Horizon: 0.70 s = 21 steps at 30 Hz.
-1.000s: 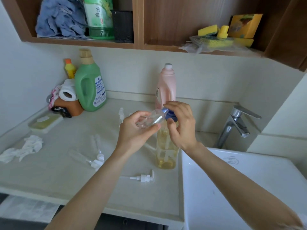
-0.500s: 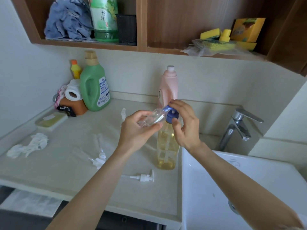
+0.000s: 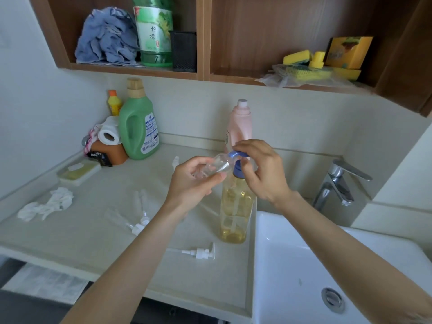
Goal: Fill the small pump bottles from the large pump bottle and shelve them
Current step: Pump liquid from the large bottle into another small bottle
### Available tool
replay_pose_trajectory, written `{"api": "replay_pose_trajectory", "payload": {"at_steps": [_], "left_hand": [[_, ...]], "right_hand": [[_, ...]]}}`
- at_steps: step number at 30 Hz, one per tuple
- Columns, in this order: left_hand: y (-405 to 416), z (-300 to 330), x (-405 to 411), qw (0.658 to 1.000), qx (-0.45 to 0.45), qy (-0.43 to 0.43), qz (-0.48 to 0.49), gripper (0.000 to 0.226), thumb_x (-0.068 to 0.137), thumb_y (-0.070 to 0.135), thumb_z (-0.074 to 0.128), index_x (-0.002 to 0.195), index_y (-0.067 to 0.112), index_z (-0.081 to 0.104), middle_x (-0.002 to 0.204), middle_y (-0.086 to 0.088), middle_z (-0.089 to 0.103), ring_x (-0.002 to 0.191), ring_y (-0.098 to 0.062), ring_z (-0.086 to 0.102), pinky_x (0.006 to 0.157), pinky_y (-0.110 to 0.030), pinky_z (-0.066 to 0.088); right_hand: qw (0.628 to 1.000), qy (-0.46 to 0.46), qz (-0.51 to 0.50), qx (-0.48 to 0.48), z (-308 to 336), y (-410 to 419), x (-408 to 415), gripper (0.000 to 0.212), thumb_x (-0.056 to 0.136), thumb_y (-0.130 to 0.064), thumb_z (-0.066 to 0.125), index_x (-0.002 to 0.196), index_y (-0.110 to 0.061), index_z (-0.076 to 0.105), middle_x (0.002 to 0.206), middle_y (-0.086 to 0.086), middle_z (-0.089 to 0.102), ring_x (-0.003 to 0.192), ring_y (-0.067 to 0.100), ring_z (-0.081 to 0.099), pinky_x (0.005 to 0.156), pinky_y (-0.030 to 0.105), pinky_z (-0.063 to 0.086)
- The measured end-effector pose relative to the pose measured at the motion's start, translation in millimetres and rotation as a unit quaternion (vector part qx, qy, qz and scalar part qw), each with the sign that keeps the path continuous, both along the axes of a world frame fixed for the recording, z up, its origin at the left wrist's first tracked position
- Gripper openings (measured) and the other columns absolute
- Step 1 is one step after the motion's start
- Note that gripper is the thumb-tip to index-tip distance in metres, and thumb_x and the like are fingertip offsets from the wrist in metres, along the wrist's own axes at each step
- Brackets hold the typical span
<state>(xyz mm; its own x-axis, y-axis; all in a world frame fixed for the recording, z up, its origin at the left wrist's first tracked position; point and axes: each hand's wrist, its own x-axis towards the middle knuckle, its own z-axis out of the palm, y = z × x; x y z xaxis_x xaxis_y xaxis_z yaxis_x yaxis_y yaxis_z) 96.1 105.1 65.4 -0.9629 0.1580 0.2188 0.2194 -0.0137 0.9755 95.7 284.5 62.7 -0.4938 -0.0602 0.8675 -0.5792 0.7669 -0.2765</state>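
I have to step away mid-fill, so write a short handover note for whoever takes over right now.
Left hand holds a small clear bottle tilted, mouth at the blue spout.
Right hand rests on the blue pump head of the large bottle of yellow liquid, upright by the sink.
Two more small pump bottles and a loose white pump lie on the counter.
Done: nothing shelved. Left: fill, cap, shelve.

A home bathroom: washbasin (image 3: 292, 265), tap (image 3: 339, 183), detergent bottles (image 3: 139, 127).
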Motion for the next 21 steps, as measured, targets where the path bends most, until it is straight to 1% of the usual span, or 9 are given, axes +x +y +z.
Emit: {"api": "replay_pose_trajectory", "payload": {"at_steps": [3, 6, 9, 11, 14, 16, 19, 21], "left_hand": [[2, -2, -1, 1.000, 0.000, -0.007, -0.002, 0.023, 0.073, 0.011, 0.081, 0.086, 0.025, 0.068, 0.079, 0.004, 0.068, 0.051, -0.009, 0.051, 0.048, -0.022, 0.043], [4, -8, -1, 1.000, -0.013, -0.024, 0.001, 0.022, 0.075, 0.011, 0.079, 0.091, 0.020, 0.068, 0.080, 0.000, 0.066, 0.049, -0.005, 0.052, 0.047, -0.019, 0.042], [4, -13, 0, 0.998, -0.006, -0.055, 0.002, 0.024, 0.077, 0.008, 0.077, 0.099, 0.009, 0.067, 0.072, 0.000, 0.063, 0.046, -0.005, 0.052, 0.044, -0.016, 0.039], [4, -14, 3, 0.998, 0.006, -0.069, -0.001, 0.025, 0.078, 0.007, 0.076, 0.101, 0.006, 0.067, 0.070, 0.000, 0.063, 0.046, -0.007, 0.050, 0.043, -0.016, 0.038], [3, -10, 7, 0.998, 0.011, -0.062, -0.004, 0.024, 0.078, 0.007, 0.076, 0.101, 0.009, 0.067, 0.076, -0.001, 0.063, 0.046, -0.007, 0.051, 0.043, -0.015, 0.038], [4, -6, 8, 0.998, 0.021, -0.056, -0.004, 0.025, 0.078, 0.004, 0.075, 0.100, 0.012, 0.066, 0.078, -0.001, 0.063, 0.047, -0.006, 0.051, 0.044, -0.016, 0.040], [4, -3, 8, 0.999, 0.018, -0.032, -0.002, 0.027, 0.077, 0.001, 0.075, 0.093, 0.021, 0.065, 0.081, 0.001, 0.065, 0.048, -0.007, 0.050, 0.045, -0.016, 0.040], [5, -5, 8, 1.000, 0.018, -0.020, -0.003, 0.028, 0.076, 0.001, 0.076, 0.095, 0.019, 0.065, 0.082, 0.000, 0.065, 0.050, -0.007, 0.051, 0.046, -0.017, 0.040]], "right_hand": [[0.998, 0.015, 0.025, -0.052, -18, -5, -2, 0.034, 0.084, -0.012, 0.043, 0.101, 0.003, 0.069, 0.105, 0.011, 0.068, 0.105, 0.021, 0.059, 0.094, 0.022, 0.043], [0.995, 0.026, 0.029, -0.095, -34, -9, -7, 0.033, 0.081, -0.009, 0.044, 0.099, 0.004, 0.068, 0.104, 0.012, 0.067, 0.105, 0.018, 0.057, 0.095, 0.018, 0.039], [0.994, 0.030, 0.033, -0.096, -39, -10, -12, 0.033, 0.079, -0.008, 0.044, 0.096, 0.002, 0.070, 0.103, 0.011, 0.068, 0.103, 0.016, 0.058, 0.093, 0.023, 0.042], [0.995, 0.026, 0.030, -0.091, -38, -10, -10, 0.032, 0.080, -0.009, 0.045, 0.096, 0.000, 0.071, 0.103, 0.009, 0.069, 0.103, 0.016, 0.058, 0.093, 0.026, 0.043], [0.996, 0.014, 0.038, -0.082, -28, -8, -5, 0.032, 0.081, -0.011, 0.044, 0.096, -0.001, 0.072, 0.103, 0.007, 0.070, 0.102, 0.013, 0.059, 0.093, 0.023, 0.043], [0.995, 0.003, 0.046, -0.086, -16, -5, -4, 0.034, 0.084, -0.013, 0.043, 0.096, 0.000, 0.072, 0.102, 0.007, 0.070, 0.100, 0.015, 0.060, 0.092, 0.022, 0.043], [0.995, -0.008, 0.046, -0.089, -5, -3, -5, 0.035, 0.087, -0.016, 0.042, 0.098, 0.000, 0.071, 0.101, 0.007, 0.070, 0.099, 0.019, 0.063, 0.089, 0.026, 0.047], [0.994, -0.005, 0.048, -0.101, -9, -4, -3, 0.035, 0.088, -0.015, 0.042, 0.099, 0.000, 0.071, 0.104, 0.005, 0.069, 0.102, 0.017, 0.062, 0.092, 0.024, 0.047]]}}
